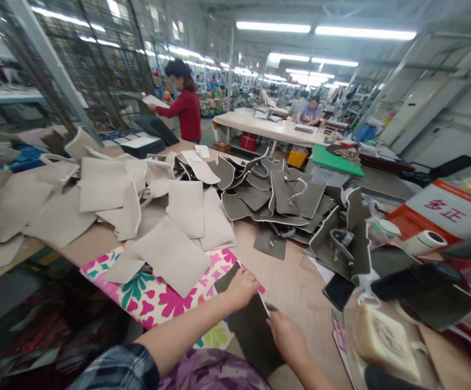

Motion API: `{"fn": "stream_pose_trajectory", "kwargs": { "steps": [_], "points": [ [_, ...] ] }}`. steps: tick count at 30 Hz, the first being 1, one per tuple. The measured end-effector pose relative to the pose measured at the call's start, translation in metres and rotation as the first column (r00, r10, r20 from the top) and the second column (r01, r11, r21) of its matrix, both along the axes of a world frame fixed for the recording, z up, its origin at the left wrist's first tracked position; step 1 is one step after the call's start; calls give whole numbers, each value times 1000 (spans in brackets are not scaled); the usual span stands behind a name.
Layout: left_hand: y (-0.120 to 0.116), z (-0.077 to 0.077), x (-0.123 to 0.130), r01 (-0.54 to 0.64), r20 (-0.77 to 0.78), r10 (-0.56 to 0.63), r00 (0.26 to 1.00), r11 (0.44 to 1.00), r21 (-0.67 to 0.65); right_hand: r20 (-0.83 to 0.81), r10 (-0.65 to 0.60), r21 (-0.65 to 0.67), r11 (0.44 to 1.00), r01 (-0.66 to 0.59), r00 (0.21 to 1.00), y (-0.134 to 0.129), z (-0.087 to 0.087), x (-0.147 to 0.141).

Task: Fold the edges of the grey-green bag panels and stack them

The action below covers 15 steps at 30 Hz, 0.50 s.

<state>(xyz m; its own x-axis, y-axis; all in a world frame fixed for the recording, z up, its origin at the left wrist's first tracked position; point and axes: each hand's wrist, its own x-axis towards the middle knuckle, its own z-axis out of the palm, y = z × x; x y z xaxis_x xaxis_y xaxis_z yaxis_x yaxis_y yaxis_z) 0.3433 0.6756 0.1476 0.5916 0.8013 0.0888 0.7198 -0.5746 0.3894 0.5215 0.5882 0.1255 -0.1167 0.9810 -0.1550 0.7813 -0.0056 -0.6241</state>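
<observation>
Brown and bare where it shows, the long worktable [296, 281] carries everything here and serves as the landmark. Across its far left half lies a spread of pale beige panels [105, 189], overlapping loosely; to their right, toward the table's middle, sits a heap of olive-grey bag pieces [284, 197], some with handles and rivets. At the table's near left edge a flowered cloth [157, 300] in pink and teal lies under a few beige panels. On the table's right end stand a tape roll [424, 242] and a red-and-white carton [446, 211]. Beyond the far edge a person in a red top [186, 111] works at a rack.

Nearest the wearer, at the near edge, lies one dark grey panel [251, 325], partly over the cloth. The left hand [241, 287] presses flat on its upper part, fingers spread narrow. The right hand [286, 336] pinches its right edge beside a thin white strip; whether it grips the strip too I cannot tell.

As a judgement: keeping the left palm down firmly should stop the panel from sliding on the cloth, while the right hand works along the edge in short, even moves.
</observation>
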Motion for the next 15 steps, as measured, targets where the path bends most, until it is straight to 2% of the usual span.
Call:
{"fn": "stream_pose_trajectory", "kwargs": {
  "steps": [2,4,5,6,7,8,9,11,12,13,14,15],
  "points": [
    [-2,-3,-8,-175,32,175,984,984,17,72,-5,64,998,1,997,2,-12,8],
    [-6,-10,-21,-399,119,402,908,916,-45,54,-33,120,992,27,998,10,-23,17],
    [-8,-15,-27,-506,199,529,825,848,-155,7,-43,134,990,42,999,16,-26,20],
    [-11,-20,-32,-572,287,656,698,752,-328,-51,-52,138,989,58,997,22,-26,20],
    [-14,-25,-35,-560,349,764,543,639,-527,-112,-65,132,988,80,992,28,-23,18],
    [-18,-29,-37,-508,357,810,465,574,-642,-173,-81,120,988,102,982,34,-19,13],
    [-21,-32,-37,-425,360,833,419,531,-734,-232,-95,100,988,121,968,40,-13,5],
    [-24,-34,-35,-121,382,853,356,447,-886,-345,-112,76,986,147,932,51,0,-16],
    [-23,-31,-36,40,396,866,304,404,-914,-397,-98,73,988,137,913,56,5,-27],
    [-20,-27,-40,168,412,878,243,380,-910,-447,-72,77,990,119,891,63,8,-37],
    [-14,-20,-49,224,430,884,184,388,-894,-494,-44,77,993,95,868,70,10,-44],
    [-7,-13,-62,187,460,875,149,432,-882,-539,-27,64,995,73,842,79,9,-49]
  ]
}}
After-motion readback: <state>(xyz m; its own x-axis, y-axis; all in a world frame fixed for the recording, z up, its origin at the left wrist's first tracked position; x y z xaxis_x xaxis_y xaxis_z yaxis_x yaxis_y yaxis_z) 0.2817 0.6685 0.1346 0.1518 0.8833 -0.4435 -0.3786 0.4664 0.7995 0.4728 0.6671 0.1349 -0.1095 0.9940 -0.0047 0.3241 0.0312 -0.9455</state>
